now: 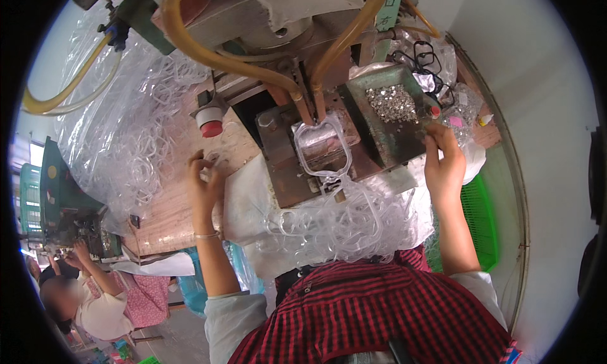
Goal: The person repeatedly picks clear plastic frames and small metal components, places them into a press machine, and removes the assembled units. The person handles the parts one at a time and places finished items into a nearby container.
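Head view, looking down onto a wooden workbench (171, 222) and a metal press (281, 181). One clear plastic frame (346, 150) is lying on the press bed, directly under two narrow metal prongs (311, 108); its lower edge is facing the wearer. Amber hoses (190, 42) are looping down to the prongs from either side

Left hand (207, 184): hovering over the bench, left of the press, fingers curling loosely with thumb and fingertips parting; cannot tell whether anything small is sitting between them. A red button (211, 129) is sticking out just beyond it

Right hand (444, 162): hanging at the right edge of a dark green tray (401, 143), thumb and fingers bending toward each other; cannot tell if they are pinching a piece. Another red button (434, 111) is showing near the fingertips. Small shiny pieces (392, 103) are heaping up in the tray's far part

Tangled clear frames (335, 225) are piling on a white sheet (243, 206) between press and wearer; more clear plastic (148, 149) is spreading across the bench's left side. A bright green basket (484, 225) is standing below, right. Far left, a co-worker (104, 310) is reaching toward a green machine (63, 184)
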The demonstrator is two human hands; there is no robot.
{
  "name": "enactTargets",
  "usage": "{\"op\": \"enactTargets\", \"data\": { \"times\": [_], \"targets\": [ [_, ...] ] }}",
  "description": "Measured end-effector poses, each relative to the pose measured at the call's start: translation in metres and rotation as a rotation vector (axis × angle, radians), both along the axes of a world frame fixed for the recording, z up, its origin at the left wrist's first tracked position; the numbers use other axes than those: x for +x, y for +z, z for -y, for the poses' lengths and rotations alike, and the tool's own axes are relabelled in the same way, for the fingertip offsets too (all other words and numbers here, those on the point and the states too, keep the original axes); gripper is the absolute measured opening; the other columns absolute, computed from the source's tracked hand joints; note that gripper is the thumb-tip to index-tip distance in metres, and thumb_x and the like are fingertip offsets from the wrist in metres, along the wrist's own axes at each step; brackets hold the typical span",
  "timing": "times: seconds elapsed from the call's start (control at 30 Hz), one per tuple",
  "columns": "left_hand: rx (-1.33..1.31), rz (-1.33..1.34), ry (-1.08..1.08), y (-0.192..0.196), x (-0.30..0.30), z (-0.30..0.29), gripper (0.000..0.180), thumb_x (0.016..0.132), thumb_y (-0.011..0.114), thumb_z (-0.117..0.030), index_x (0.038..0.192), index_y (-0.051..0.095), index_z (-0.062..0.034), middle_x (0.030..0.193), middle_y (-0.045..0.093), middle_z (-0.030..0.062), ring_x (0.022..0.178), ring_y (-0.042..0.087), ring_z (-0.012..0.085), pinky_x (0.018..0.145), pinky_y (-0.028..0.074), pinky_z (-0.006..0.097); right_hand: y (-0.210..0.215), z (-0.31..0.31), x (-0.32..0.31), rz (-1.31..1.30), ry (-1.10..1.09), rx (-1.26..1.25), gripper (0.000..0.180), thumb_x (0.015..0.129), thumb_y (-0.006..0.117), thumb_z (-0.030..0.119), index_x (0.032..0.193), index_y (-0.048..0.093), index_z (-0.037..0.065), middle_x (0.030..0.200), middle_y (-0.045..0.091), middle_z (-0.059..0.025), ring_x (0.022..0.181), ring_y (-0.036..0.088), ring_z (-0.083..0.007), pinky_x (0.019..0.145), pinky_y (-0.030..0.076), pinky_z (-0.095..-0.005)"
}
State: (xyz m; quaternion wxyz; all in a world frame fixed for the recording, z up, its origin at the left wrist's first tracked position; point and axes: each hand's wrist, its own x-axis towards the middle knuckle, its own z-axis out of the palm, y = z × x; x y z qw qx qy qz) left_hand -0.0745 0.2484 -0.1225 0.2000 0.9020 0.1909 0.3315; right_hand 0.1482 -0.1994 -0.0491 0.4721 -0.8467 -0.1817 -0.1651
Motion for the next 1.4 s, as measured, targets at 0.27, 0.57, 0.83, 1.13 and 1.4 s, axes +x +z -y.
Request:
{"op": "enactTargets", "data": {
  "times": [0.27,0.57,0.83,1.13,1.4],
  "targets": [
    [-0.179,0.257,0.083,0.064,0.044,0.024,0.021,0.092,0.074,-0.007,0.080,0.060,0.0025,0.109,0.068,0.0107,0.094,0.060,0.0176,0.082,0.047,0.027,0.082,-0.081,-0.009,-0.154,0.603,0.308,0.031,0.092,0.061,-0.003,0.123,0.058,-0.001,0.107,0.074,-0.0130,0.101,0.072,-0.0167,0.087,0.053,-0.0293],
    [-0.436,0.694,-0.171,0.117,0.010,0.112,0.020,0.096,0.059,-0.004,0.079,0.056,0.0050,0.108,0.070,0.0228,0.106,0.067,0.0357,0.100,0.050,0.045,0.061,-0.128,-0.021,-0.286,0.699,0.634,0.045,0.092,0.061,-0.004,0.135,0.050,-0.004,0.113,0.073,-0.0163,0.106,0.069,-0.0174,0.094,0.052,-0.0307],
    [-0.194,0.495,-0.283,0.252,0.058,0.159,0.020,0.084,0.070,0.002,0.071,0.055,0.0014,0.080,0.075,0.0152,0.064,0.065,0.0127,0.056,0.042,0.020,0.089,-0.129,-0.025,-0.450,0.741,0.611,0.049,0.091,0.062,-0.001,0.138,0.047,-0.006,0.110,0.072,-0.0172,0.101,0.068,-0.0180,0.089,0.052,-0.0287],
    [0.500,0.367,-0.763,0.213,0.048,0.207,0.025,0.073,0.083,-0.015,0.071,0.058,-0.0090,0.090,0.073,0.0084,0.065,0.061,0.0177,0.058,0.054,0.029,0.062,-0.097,-0.036,0.301,0.429,0.225,0.044,0.101,0.058,0.019,0.137,0.051,-0.006,0.124,0.064,-0.0301,0.113,0.064,-0.0420,0.096,0.050,-0.0407],
    [0.523,0.258,-0.774,0.185,0.075,0.242,0.030,0.071,0.086,-0.026,0.072,0.060,-0.0121,0.097,0.072,0.0067,0.063,0.057,0.0162,0.050,0.049,0.027,0.004,-0.027,0.006,0.039,0.272,-0.158,0.020,0.100,0.056,0.008,0.115,0.069,0.003,0.100,0.073,-0.0172,0.097,0.072,-0.0248,0.085,0.053,-0.0342]
  ]
}}
